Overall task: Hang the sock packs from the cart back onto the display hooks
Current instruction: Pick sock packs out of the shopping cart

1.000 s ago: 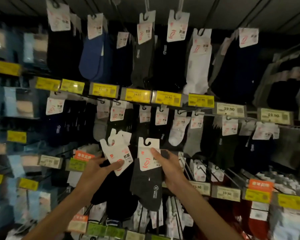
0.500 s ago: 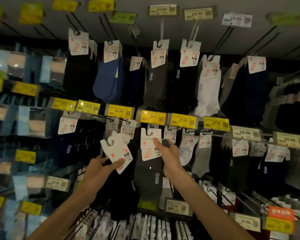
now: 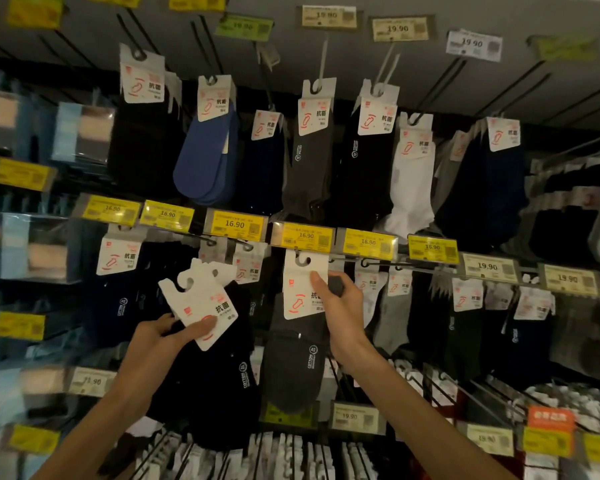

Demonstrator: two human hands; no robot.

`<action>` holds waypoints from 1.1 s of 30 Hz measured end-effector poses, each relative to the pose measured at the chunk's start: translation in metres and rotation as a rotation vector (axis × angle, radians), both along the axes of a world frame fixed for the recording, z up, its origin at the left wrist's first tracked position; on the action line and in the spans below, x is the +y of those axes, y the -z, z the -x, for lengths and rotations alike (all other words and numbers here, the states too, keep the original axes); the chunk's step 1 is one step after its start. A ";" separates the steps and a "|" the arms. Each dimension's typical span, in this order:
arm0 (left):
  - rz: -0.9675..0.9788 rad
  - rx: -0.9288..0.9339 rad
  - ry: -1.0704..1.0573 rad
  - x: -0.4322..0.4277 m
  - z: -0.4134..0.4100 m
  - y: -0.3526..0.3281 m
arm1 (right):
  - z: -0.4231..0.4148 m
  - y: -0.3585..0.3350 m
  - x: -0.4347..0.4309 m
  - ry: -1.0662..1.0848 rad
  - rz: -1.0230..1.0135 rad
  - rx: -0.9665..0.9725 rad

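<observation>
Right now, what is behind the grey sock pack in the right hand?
Only black packs show around the grey sock pack, held by the right hand; anything directly behind is covered.

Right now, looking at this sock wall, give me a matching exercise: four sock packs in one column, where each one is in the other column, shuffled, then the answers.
Column one
1. dark grey sock pack
2. black sock packs
3. white sock pack
4. blue sock pack

Column two
A. hanging on the top row, right of centre
B. held by the left hand, off any hook
C. hanging on the top row, left of centre
D. held by the right hand, card up at a middle-row hook

Pairs: 1-D, 2-B, 3-A, 4-C
</observation>
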State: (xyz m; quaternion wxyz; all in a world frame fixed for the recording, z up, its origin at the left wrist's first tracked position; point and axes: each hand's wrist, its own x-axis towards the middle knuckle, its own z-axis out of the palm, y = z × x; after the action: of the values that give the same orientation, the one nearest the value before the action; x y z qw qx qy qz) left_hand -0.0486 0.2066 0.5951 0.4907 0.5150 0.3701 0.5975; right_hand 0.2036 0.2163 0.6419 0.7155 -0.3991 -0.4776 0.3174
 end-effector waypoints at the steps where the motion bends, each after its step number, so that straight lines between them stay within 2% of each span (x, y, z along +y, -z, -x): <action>1: 0.005 -0.023 0.042 -0.001 0.008 0.000 | -0.003 0.002 -0.001 0.009 0.005 0.007; 4: 0.008 -0.048 0.168 -0.001 0.023 0.000 | -0.009 0.006 -0.005 0.019 0.025 0.019; 9: -0.012 0.171 0.409 -0.012 0.001 0.003 | 0.004 0.006 -0.007 -0.002 0.002 -0.052; 12: -0.036 0.218 0.507 -0.015 -0.021 -0.001 | 0.017 0.000 -0.006 -0.009 -0.039 -0.074; 21: -0.045 0.175 0.416 -0.005 -0.044 -0.016 | 0.019 -0.015 0.006 -0.016 0.052 0.084; 33: -0.022 0.162 0.398 0.007 -0.049 -0.017 | 0.017 -0.020 0.017 0.033 0.029 0.065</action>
State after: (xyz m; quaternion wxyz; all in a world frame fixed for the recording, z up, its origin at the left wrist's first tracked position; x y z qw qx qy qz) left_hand 0.0007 0.2141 0.6118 0.5621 0.6294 0.2928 0.4496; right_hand 0.1862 0.2334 0.6616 0.7299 -0.4067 -0.4430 0.3249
